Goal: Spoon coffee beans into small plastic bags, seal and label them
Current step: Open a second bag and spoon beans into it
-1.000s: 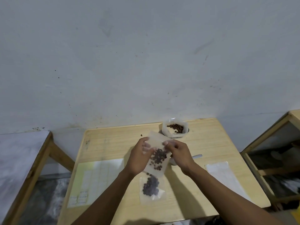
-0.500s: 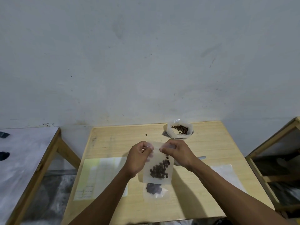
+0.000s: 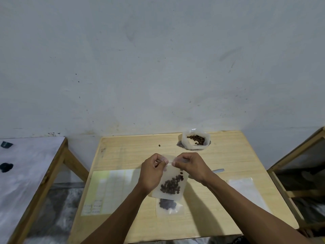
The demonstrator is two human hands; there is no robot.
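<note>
One small bag of coffee beans (image 3: 169, 184) is held above the wooden table (image 3: 228, 159), its top edge pinched by the left hand (image 3: 152, 173) and the right hand (image 3: 190, 167). A second filled bag (image 3: 168, 206) is laid flat just below it. One open sack of beans (image 3: 196, 140) is seen at the far edge, one label sheet (image 3: 109, 191) on the left, and one pile of empty bags (image 3: 246, 189) on the right.

Wooden table (image 3: 133, 154) with bean bag (image 3: 195, 140), label sheet (image 3: 109, 191)
</note>
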